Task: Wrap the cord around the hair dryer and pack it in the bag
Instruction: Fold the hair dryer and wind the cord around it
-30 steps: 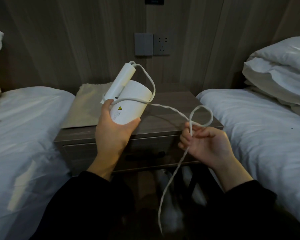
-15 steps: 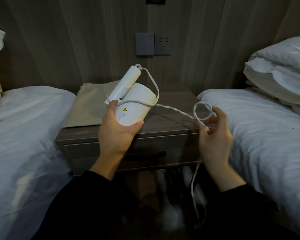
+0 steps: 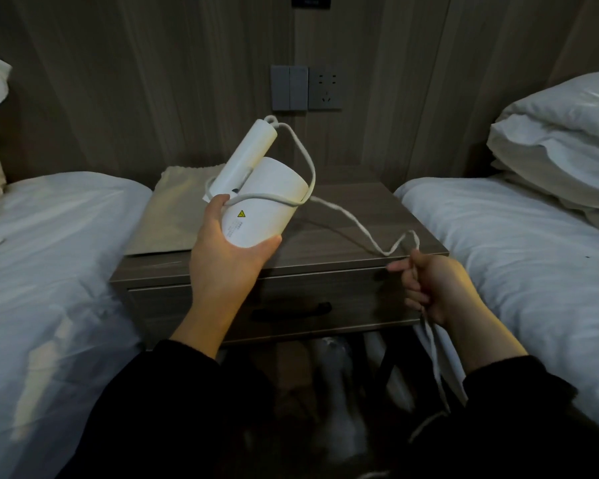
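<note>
The left hand (image 3: 227, 252) has its grip clasped around the barrel of a white hair dryer (image 3: 261, 198), thumb on the near right side and fingers behind, holding it up in the air over the left half of the wooden bench (image 3: 343, 223). The dryer's folded handle points up and toward the far wall. The white cord (image 3: 346, 219) leaves the tip of that handle, loops down the right side of the barrel, crosses the barrel once toward the left hand, then runs off to the right in a slack, kinked line over the bench top. The right hand (image 3: 436, 288) is at the near right corner of the bench, its grip clenched on the cord; the remaining cord hangs down from the fist toward the floor. A beige cloth bag (image 3: 173, 216) lies flat on the far left part of the bench, behind the dryer. White-sheeted beds (image 3: 49, 236) flank the bench on both sides. A wall socket (image 3: 325, 88) sits on the wood panelling beyond.
</note>
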